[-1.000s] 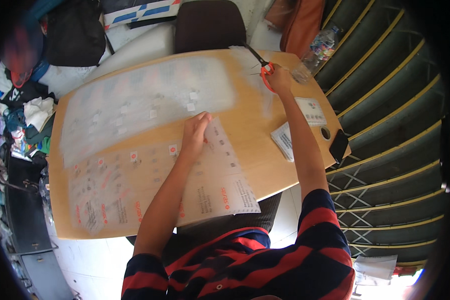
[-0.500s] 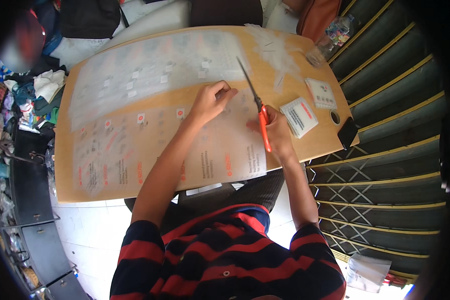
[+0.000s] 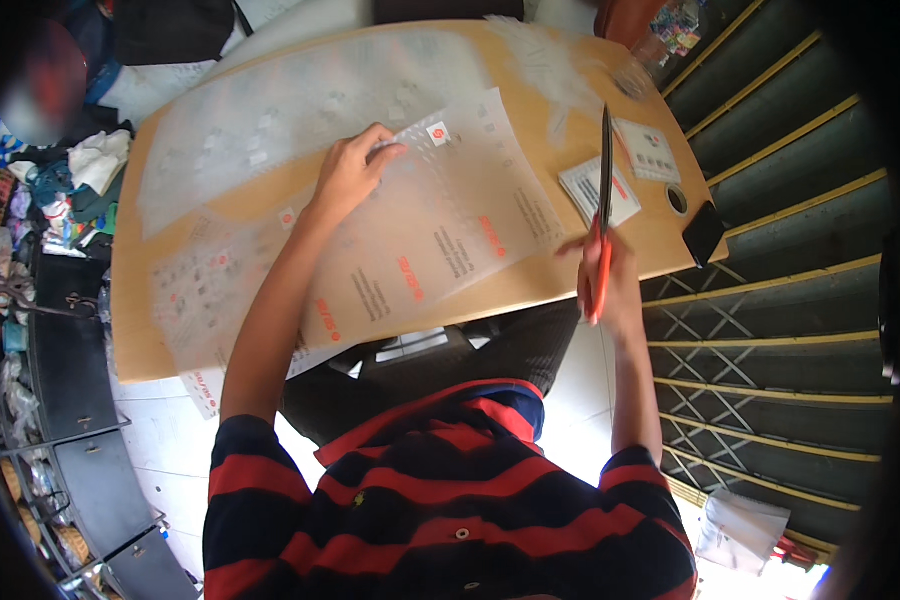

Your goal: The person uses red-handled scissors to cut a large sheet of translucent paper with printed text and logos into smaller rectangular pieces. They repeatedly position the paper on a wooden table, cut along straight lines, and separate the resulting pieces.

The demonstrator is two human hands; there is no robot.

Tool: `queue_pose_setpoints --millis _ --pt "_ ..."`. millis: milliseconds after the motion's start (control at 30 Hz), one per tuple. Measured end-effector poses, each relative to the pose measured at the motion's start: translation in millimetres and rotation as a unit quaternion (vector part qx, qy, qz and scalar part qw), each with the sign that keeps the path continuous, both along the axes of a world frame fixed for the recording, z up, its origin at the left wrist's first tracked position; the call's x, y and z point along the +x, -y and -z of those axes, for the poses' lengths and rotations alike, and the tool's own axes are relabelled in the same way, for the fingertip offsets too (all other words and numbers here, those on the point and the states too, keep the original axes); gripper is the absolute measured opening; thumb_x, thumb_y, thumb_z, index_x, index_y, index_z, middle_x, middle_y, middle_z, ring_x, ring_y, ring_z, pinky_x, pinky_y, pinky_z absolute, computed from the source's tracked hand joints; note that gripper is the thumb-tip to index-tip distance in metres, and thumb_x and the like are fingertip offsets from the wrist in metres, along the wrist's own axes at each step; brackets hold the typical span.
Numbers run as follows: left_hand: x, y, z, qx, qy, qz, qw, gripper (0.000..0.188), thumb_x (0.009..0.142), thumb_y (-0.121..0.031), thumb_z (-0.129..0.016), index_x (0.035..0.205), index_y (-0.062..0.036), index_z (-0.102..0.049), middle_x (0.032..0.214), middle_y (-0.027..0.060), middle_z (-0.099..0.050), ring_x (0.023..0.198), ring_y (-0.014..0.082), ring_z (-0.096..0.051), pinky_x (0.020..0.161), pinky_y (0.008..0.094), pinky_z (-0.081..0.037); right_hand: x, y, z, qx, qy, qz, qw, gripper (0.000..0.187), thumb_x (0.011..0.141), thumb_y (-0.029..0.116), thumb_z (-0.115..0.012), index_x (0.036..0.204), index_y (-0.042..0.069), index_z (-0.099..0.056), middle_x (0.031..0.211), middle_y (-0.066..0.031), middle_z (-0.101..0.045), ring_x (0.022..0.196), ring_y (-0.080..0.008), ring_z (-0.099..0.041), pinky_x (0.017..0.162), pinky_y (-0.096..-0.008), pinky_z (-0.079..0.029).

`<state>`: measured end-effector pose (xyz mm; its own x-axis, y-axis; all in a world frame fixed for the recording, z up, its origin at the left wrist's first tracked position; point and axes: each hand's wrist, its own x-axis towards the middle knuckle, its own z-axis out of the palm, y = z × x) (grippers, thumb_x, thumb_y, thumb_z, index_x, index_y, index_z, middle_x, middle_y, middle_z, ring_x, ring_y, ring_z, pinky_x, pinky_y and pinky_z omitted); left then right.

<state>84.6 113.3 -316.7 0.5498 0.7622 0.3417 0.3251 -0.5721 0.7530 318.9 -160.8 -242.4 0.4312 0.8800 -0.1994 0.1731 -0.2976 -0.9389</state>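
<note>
My left hand (image 3: 355, 172) is closed on the top edge of a translucent plastic sheet (image 3: 450, 215) printed with red and grey markings. That sheet lies slanted over the near part of the table, its upper corner lifted. In my right hand (image 3: 618, 285) are scissors with red handles (image 3: 600, 268); their long dark blades (image 3: 606, 165) point away from me and look closed together. The scissors are to the right of the sheet, apart from it. Beneath the sheet, toward the left, another printed sheet (image 3: 195, 270) partly hangs over the near edge.
Larger translucent sheets (image 3: 260, 110) cover the far side of the wooden table (image 3: 135, 340). Plastic offcuts (image 3: 550, 60) lie far right. Small printed packets (image 3: 620, 205), a clear printed piece (image 3: 648, 150), a dark phone (image 3: 705, 235) and a bottle (image 3: 678, 35) line the right. A folding gate (image 3: 770, 340) stands beyond.
My left hand has moved left and now grips the printed sheet, which has turned and shifted. My right hand has moved right with the scissors, now pointing more straight ahead.
</note>
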Motion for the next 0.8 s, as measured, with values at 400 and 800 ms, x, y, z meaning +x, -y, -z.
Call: queue_pose_setpoints --millis 400,800 --pt "5.7 0.9 9.3 0.023 0.039 0.011 0.999 0.014 0.092 -0.016 -0.068 0.095 -0.0042 -0.061 0.065 0.0049 -0.054 0.057 0.0101 -0.044 0.055 0.026 -0.041 -62.3 130.0 55.7 -0.175 -0.039 -0.124 0.976 0.081 0.093 0.072 -0.037 0.111 -0.007 -0.05 0.076 -0.009 -0.056 0.05 -0.0106 -0.053 0.044 -0.0227 -0.042" --pt "8.4 -6.1 17.2 0.028 0.083 0.018 0.996 0.017 0.093 -0.02 -0.068 0.092 -0.0047 -0.06 0.06 0.002 -0.045 0.055 0.01 -0.039 0.052 0.0262 -0.036 -52.0 70.5 53.9 -0.147 0.006 -0.164 0.976 0.051 0.099 0.049 -0.05 0.081 0.001 -0.054 0.055 -0.0041 -0.052 0.045 -0.0139 -0.054 0.046 -0.031 -0.043"
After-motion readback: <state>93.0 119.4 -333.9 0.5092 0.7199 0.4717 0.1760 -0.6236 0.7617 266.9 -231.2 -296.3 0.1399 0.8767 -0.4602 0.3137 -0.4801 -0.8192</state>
